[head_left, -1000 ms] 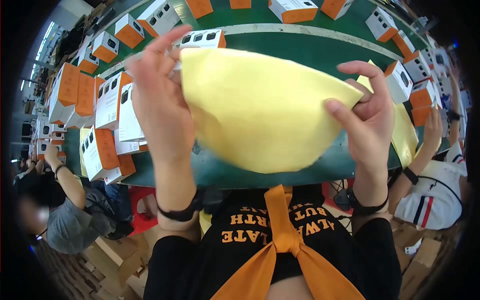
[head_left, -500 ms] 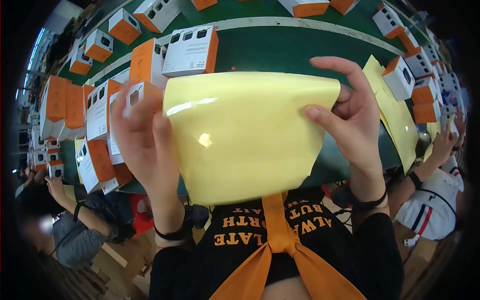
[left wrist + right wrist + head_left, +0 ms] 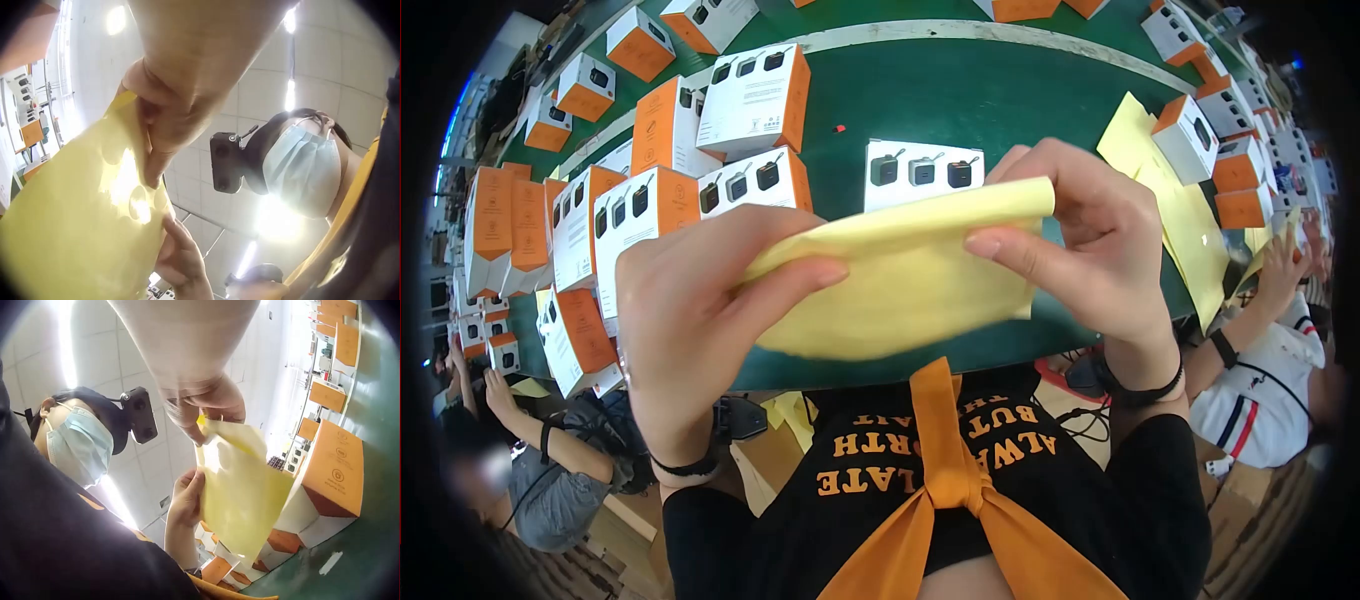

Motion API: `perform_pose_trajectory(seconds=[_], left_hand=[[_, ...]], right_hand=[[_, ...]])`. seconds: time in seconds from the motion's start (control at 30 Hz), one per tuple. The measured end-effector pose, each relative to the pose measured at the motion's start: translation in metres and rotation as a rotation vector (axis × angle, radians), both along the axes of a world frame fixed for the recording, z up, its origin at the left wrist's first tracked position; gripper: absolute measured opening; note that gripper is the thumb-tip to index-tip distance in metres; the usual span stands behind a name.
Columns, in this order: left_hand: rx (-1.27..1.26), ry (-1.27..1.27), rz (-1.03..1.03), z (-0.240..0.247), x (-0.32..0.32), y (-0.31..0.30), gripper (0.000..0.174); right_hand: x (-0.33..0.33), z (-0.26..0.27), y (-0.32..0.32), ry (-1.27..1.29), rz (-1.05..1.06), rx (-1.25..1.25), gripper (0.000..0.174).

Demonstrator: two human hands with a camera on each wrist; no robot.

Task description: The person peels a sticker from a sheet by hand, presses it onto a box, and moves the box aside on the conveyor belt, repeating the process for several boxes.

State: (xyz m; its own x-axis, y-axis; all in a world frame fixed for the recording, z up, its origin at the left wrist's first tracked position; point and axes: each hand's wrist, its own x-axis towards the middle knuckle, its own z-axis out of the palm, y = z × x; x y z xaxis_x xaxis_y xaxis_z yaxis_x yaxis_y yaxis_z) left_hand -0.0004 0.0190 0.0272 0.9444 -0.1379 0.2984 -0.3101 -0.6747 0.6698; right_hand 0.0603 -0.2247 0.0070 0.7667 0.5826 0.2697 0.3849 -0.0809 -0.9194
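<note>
A glossy yellow sheet (image 3: 900,300) hangs between both hands above the green table, its upper edge bent over in a rounded curl. At its left side my left hand (image 3: 710,290) pinches it, thumb on the near face and fingers behind. My right hand (image 3: 1095,240) grips the curled upper right corner, thumb in front. In the right wrist view, the same sheet (image 3: 237,494) shows its upper end between the right fingers and thumb. Just beyond the sheet, a white box (image 3: 925,165) with pictures of three small devices is partly hidden by it.
White and orange boxes (image 3: 750,100) crowd the table's left side. More boxes (image 3: 1185,140) stand at the right, near other yellow sheets (image 3: 1165,200) lying on the green table (image 3: 990,85). People sit at both sides; one arm (image 3: 1280,270) reaches in at the right.
My left fingers have gone from loosely spread beside the sheet to pinching it. The sheet's upper edge has curled over, its lower edge has risen, and the white box beyond has come into view.
</note>
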Motion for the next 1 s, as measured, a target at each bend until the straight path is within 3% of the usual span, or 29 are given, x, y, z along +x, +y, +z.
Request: perform_pose_trajectory(seconds=[0.03,0.07,0.2,0.27,0.3,0.37,0.5,0.57,0.7,1.0], left_hand=[[0.026,0.038,-0.016,0.003,-0.001,0.001,0.02],[0.02,-0.011,-0.054,0.004,0.0,0.001,0.02],[0.099,0.149,-0.118,0.022,-0.003,0.005,0.024],[0.368,0.059,-0.132,0.025,0.002,0.005,0.031],[0.368,0.061,-0.132,0.024,0.004,-0.002,0.031],[0.223,-0.244,-0.095,0.023,0.007,-0.025,0.036],[0.054,-0.157,-0.17,0.013,0.01,-0.036,0.029],[0.05,-0.179,-0.201,0.014,0.013,-0.035,0.022],[0.098,-0.098,-0.236,0.021,0.013,-0.033,0.016],[0.132,-0.062,-0.309,0.027,0.014,-0.033,0.013]], right_hand=[[0.002,0.002,-0.005,-0.073,0.101,-0.088,0.029],[-0.006,0.01,0.003,-0.039,-0.029,-0.091,0.016],[-0.006,0.007,0.006,-0.092,-0.035,0.075,0.014],[-0.005,0.009,0.0,-0.195,0.047,-0.121,0.012],[-0.006,0.01,0.002,-0.193,0.047,-0.12,0.012],[-0.009,0.012,0.006,-0.166,0.022,-0.119,0.01],[-0.012,0.017,0.009,-0.088,0.047,-0.154,0.014],[-0.012,0.012,0.013,-0.175,-0.043,0.166,0.017],[-0.011,0.019,0.002,-0.231,0.028,0.003,0.021],[-0.006,0.027,0.0,-0.323,0.088,-0.05,0.019]])
